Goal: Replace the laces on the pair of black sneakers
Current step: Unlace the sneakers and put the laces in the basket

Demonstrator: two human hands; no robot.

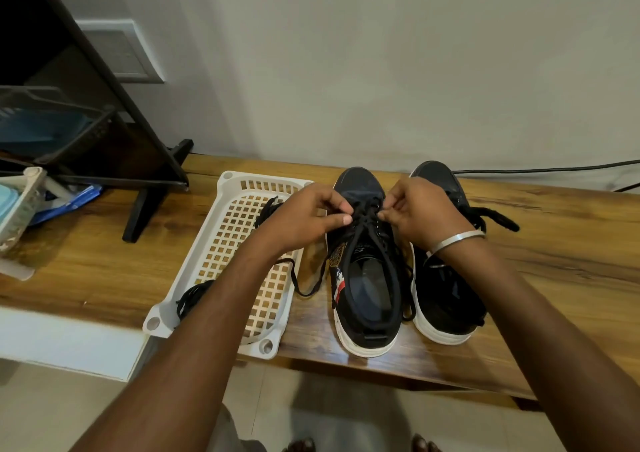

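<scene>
Two black sneakers with white soles stand side by side on the wooden table, toes pointing away from me. The left sneaker (367,278) has a black lace threaded through its lower eyelets. My left hand (304,216) pinches the lace at the left eyelets, and my right hand (419,209) pinches it at the right eyelets. One loose lace end (304,287) trails off the shoe's left side onto the table. The right sneaker (446,296) sits partly under my right wrist, with a black lace (498,218) lying beside it.
A white perforated plastic tray (225,240) lies left of the shoes with spare black laces (194,297) in it. A black monitor stand (145,206) and a cluttered rack (45,133) fill the table's left end. A cable (554,168) runs along the wall.
</scene>
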